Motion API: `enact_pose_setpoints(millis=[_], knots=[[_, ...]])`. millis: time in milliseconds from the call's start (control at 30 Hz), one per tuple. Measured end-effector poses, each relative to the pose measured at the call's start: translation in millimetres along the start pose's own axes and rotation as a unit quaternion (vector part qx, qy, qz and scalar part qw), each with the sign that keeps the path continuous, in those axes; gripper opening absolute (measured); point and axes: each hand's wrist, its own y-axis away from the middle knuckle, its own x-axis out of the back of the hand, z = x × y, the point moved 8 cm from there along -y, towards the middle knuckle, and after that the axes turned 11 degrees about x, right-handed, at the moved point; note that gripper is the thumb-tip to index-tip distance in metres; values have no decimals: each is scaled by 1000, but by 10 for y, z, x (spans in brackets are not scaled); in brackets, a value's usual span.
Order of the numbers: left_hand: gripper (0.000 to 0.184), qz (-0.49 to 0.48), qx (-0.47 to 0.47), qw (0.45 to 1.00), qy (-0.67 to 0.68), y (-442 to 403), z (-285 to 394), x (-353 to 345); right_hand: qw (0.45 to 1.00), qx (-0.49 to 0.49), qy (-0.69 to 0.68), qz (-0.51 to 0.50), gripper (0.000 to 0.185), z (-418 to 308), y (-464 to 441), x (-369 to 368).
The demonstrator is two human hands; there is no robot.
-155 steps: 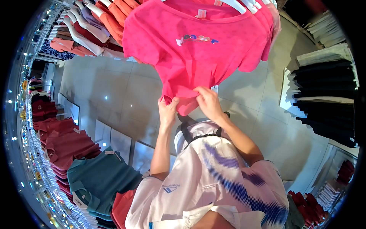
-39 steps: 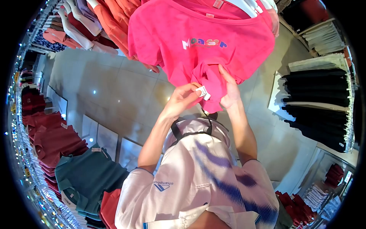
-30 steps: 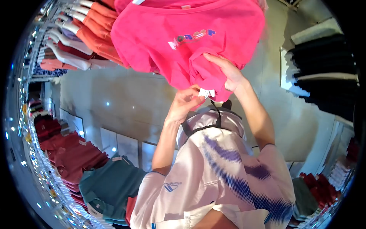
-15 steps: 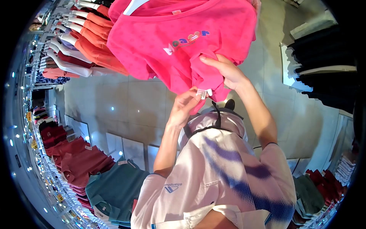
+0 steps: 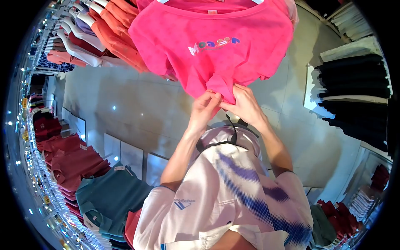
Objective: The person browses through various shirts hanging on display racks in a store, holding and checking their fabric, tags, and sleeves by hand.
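A bright pink shirt (image 5: 216, 54) with multicoloured lettering hangs in front of me on a white hanger (image 5: 255, 1). Its lower hem is bunched up towards me. My left hand (image 5: 205, 107) pinches the gathered cloth from the left side, thumb and fingers together. From the right, my right hand (image 5: 245, 104) grips the same bunched hem, its fingers closed on the fabric. The two hands nearly meet at the bottom of the shirt. No white tag shows between them now.
Orange garments (image 5: 109, 36) hang at upper left. Maroon shirts (image 5: 77, 166) and a teal shirt (image 5: 114, 196) line the left rack. Dark clothes (image 5: 354, 91) hang at right, red folded clothes (image 5: 339, 218) lie at lower right. Pale tiled floor (image 5: 146, 98) lies below.
My right hand has come down from the shirt's middle to the hem, beside my left hand. The white tag that my left hand held is out of sight. The view has shifted slightly.
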Motion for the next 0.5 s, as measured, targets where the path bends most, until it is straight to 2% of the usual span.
enact_pose_setpoints(millis=[33, 100, 167, 300, 367, 400, 467, 500], knots=[[17, 1, 1, 999, -48, -5, -5, -6, 999, -31, -19, -18, 34, 69, 17, -18], [18, 1, -27, 998, -48, 0, 23, 13, 997, -62, -38, -38, 30, 174, 56, -56], [18, -1, -56, 997, -47, 23, 76, 4, 937, -190, -292, 20, 19, 436, 189, -164], [14, -10, -88, 995, -46, 94, 171, -27, 928, -172, -329, 32, 15, 443, 211, -185], [12, -15, -96, 994, -57, 92, 185, -34, 875, -220, -431, 35, 16, 480, 261, -285], [10, -16, -111, 992, -52, 87, 199, -21, 875, -219, -430, 33, 16, 489, 256, -299], [8, -18, -126, 991, -46, 80, 185, 31, 785, -242, -562, 100, 22, 511, 280, -337], [10, 13, -119, 989, -85, 58, 158, 104, 785, -242, -561, 98, 22, 500, 267, -319]])
